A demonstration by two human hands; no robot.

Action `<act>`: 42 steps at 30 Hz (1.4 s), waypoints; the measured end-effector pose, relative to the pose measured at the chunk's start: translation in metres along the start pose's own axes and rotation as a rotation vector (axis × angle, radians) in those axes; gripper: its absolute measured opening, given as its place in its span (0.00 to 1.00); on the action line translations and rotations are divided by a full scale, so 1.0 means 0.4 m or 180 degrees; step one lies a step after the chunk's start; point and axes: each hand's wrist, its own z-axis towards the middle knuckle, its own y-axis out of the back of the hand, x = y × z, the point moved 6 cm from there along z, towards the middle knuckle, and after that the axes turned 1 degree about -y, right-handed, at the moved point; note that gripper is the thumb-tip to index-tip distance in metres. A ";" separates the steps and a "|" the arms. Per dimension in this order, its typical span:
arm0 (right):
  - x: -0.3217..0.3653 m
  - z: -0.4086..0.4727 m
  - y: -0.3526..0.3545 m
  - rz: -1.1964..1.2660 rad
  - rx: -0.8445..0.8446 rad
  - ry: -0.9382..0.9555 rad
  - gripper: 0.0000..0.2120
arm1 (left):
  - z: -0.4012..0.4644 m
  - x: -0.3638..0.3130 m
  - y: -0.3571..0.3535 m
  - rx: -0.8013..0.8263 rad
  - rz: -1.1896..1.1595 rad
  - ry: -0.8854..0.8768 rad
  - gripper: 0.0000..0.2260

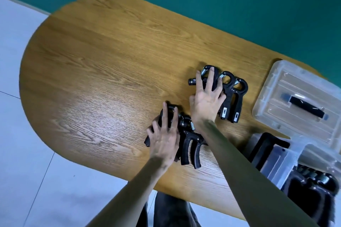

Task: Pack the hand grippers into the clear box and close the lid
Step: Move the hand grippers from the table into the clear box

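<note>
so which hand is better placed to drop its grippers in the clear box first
Right, probably. The right hand rests on the far cluster of hand grippers, nearer the clear box at the table's right end; the left hand is farther away.

An oval wooden worktop [96,57] carries two clusters of black hand grippers: one cluster [230,96] toward three o'clock, another [190,143] near five o'clock. A clear lid [295,86] lies at three o'clock; the clear box [293,160] sits at four o'clock.

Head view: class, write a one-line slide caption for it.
Left hand and right hand each rest on black hand grippers on the wooden table, beside the clear box and its lid.
</note>
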 end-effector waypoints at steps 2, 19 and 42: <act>-0.012 -0.011 0.011 0.0101 0.0004 -0.0019 0.41 | 0.004 0.006 0.002 0.0146 0.0005 -0.0069 0.35; -0.065 -0.323 0.152 0.0228 -0.0440 -0.0292 0.43 | -0.123 0.010 0.124 -0.0258 0.0678 -0.0355 0.30; -0.531 -0.818 0.424 0.0377 -0.0735 -0.1326 0.43 | -0.476 -0.559 0.255 -0.0440 0.0615 -0.1404 0.30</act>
